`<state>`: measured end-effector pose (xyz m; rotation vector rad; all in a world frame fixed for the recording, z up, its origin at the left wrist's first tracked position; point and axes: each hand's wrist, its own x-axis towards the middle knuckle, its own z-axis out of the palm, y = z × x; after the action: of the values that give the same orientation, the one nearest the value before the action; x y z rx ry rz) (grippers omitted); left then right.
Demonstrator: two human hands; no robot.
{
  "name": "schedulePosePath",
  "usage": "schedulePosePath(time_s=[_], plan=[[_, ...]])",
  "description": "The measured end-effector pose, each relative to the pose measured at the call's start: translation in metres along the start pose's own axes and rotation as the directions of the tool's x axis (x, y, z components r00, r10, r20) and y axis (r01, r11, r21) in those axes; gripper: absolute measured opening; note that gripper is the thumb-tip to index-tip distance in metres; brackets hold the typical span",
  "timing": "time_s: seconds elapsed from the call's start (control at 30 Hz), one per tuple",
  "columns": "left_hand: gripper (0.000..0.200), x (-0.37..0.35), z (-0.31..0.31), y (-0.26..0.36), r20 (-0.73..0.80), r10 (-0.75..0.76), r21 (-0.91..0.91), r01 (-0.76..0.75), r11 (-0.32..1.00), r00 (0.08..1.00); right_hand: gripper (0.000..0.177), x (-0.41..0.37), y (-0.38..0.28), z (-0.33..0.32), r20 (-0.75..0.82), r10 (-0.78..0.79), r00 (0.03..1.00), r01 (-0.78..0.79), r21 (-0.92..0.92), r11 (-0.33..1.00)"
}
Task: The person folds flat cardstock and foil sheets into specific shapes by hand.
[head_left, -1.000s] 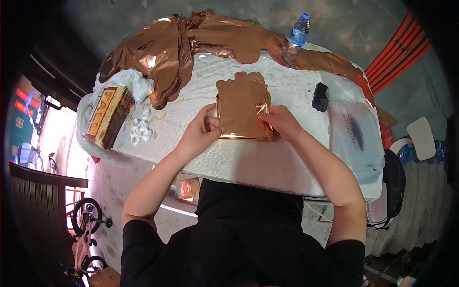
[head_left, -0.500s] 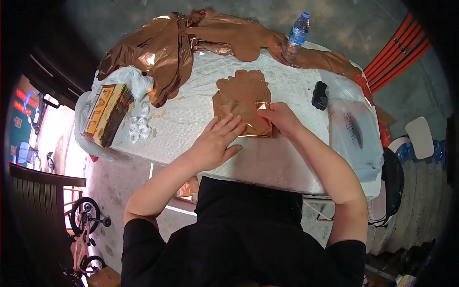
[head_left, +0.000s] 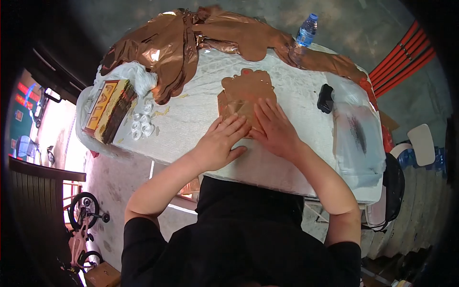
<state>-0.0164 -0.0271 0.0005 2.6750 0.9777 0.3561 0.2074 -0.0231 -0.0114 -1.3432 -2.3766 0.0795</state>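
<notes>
A folded copper-coloured foil piece (head_left: 246, 91) with scalloped edges and a small red mark at its top lies on the white-covered table (head_left: 191, 129). My left hand (head_left: 219, 143) rests flat on its lower left part, fingers extended. On the lower right part lies my right hand (head_left: 276, 126), palm down with its fingers stretched toward the top right. Both hands touch the foil and grip nothing. The foil's lower edge is mostly hidden under them.
Copper foil sheets (head_left: 167, 52) drape over the far edge. A water bottle (head_left: 306, 30) stands behind. Left are a yellow box (head_left: 106, 111) and several white rolls (head_left: 142, 125). Right are a black object (head_left: 325, 98) and a plastic bag (head_left: 356, 143).
My right hand has let go of the foil's right edge and now lies flat on top of it. My left hand has barely moved. The view has shifted slightly.
</notes>
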Motion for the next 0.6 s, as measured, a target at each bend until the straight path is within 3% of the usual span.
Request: schedulePosePath(time_s=[0.13,0.2,0.23,0.27,0.33,0.6], plan=[[0.054,-0.004,-0.005,-0.013,-0.120,0.023,-0.063,-0.030,0.998,0.993,0.068,-0.004,0.006,0.010,0.116,0.055,0.992,-0.052,-0.025,0.998],[0.045,-0.008,-0.016,-0.037,-0.309,-0.087,-0.223,0.017,0.975,0.947,0.070,-0.005,0.007,0.010,0.118,0.054,0.992,-0.050,-0.040,0.998],[0.038,-0.012,-0.027,-0.039,-0.257,-0.177,-0.159,0.139,0.977,0.950,0.070,-0.005,0.008,0.010,0.115,0.053,0.992,-0.049,-0.038,0.998],[0.038,-0.014,-0.026,-0.047,-0.260,-0.180,-0.156,0.142,0.977,0.949,0.070,-0.005,0.008,0.010,0.116,0.052,0.992,-0.049,-0.033,0.998],[0.036,-0.017,-0.022,-0.060,-0.204,0.014,-0.122,-0.040,0.992,0.979,0.071,-0.004,0.007,0.010,0.115,0.037,0.993,-0.035,-0.022,0.999],[0.041,-0.010,-0.024,-0.063,-0.106,0.170,-0.061,-0.177,0.982,0.980,0.073,-0.006,0.008,0.013,0.087,0.043,0.995,-0.042,-0.008,0.999]])
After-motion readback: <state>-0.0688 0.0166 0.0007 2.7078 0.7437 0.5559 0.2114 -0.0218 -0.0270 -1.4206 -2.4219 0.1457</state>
